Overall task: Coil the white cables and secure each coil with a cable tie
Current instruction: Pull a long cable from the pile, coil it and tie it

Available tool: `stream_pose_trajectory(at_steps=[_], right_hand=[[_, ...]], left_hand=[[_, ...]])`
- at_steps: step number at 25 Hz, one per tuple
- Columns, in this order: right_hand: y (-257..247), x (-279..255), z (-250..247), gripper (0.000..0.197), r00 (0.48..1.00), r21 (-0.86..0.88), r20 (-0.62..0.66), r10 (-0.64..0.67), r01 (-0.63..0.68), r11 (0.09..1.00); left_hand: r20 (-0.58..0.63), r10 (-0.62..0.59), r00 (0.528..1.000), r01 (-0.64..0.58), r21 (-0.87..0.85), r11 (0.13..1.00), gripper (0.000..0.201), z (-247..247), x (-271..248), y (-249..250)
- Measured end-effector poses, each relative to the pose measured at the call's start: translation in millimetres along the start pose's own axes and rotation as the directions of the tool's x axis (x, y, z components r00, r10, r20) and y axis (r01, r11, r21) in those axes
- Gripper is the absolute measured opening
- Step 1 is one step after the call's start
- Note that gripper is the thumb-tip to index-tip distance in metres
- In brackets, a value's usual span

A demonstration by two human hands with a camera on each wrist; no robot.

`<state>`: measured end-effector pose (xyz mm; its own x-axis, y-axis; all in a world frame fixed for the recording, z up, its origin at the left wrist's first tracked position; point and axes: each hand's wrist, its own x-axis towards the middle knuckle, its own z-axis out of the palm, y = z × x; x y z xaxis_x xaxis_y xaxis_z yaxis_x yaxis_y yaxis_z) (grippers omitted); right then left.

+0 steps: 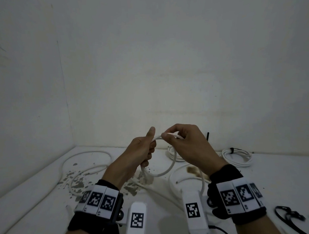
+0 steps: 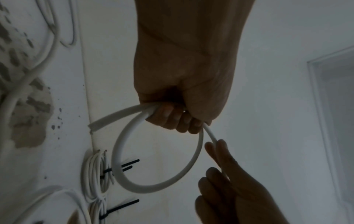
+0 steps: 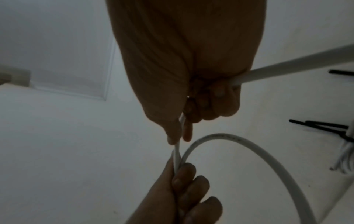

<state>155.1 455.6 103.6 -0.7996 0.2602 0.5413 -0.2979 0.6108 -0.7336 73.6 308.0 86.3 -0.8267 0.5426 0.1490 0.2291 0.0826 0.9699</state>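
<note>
Both hands raised above the surface (image 1: 47,190), close together near the middle. Left hand (image 1: 142,150) clenched around the white cable (image 1: 167,170), thumb upright; one full loop hangs below the fist, and a short cut end sticks out of the grip on the left wrist view. Right hand (image 1: 184,142) pinches the same cable between thumb and forefinger just right of the left thumb, other fingers curled; the cable runs on through this hand and down toward the near right.

The rest of the cable trails loose over the surface, sweeping in wide bends across the left side, over a patch of chipped paint (image 1: 77,182).

Far side: a finished coil (image 1: 174,154) just behind the hands. Another tied coil (image 1: 237,157) lies at far right, a black tie (image 1: 231,151) around it. Loose black cable ties (image 1: 288,215) at near right, well apart from the hands.
</note>
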Motion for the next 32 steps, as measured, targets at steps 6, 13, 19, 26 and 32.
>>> stream_pose_trajectory(at_steps=[6, 13, 19, 26, 32], right_hand=[[3.4, 1.5, 11.4, 0.019, 0.985, -0.05, -0.17, -0.039, 0.031, 0.998], [7.6, 0.1, 10.6, 0.012, 0.972, 0.029, -0.233, -0.025, 0.033, 0.999], [15.8, 0.3, 4.9, 0.035, 0.949, -0.22, -0.316, 0.017, -0.091, 0.971], [-2.7, -3.5, -2.9, 0.038, 0.955, 0.238, 0.002, 0.298, -0.29, 0.927], [-25.2, -13.7, 16.1, 0.009, 0.951, 0.329, 0.168, 0.259, -0.301, 0.895]], left_hand=[[0.049, 0.01, 0.999, -0.013, 0.054, 0.998, 0.056, 4.0, -3.2, 2.2], [0.101, -0.048, 0.994, 0.051, -0.033, 0.998, 0.05, 2.1, -6.5, 7.9], [0.104, -0.079, 0.991, 0.108, -0.319, 0.942, 0.048, 3.5, -3.3, 7.7], [-0.15, -0.019, 0.988, -0.02, -0.256, 0.967, 0.045, 3.5, 1.8, 5.5], [-0.248, 0.043, 0.968, -0.085, -0.162, 0.983, 0.05, 10.1, 4.8, 2.5]])
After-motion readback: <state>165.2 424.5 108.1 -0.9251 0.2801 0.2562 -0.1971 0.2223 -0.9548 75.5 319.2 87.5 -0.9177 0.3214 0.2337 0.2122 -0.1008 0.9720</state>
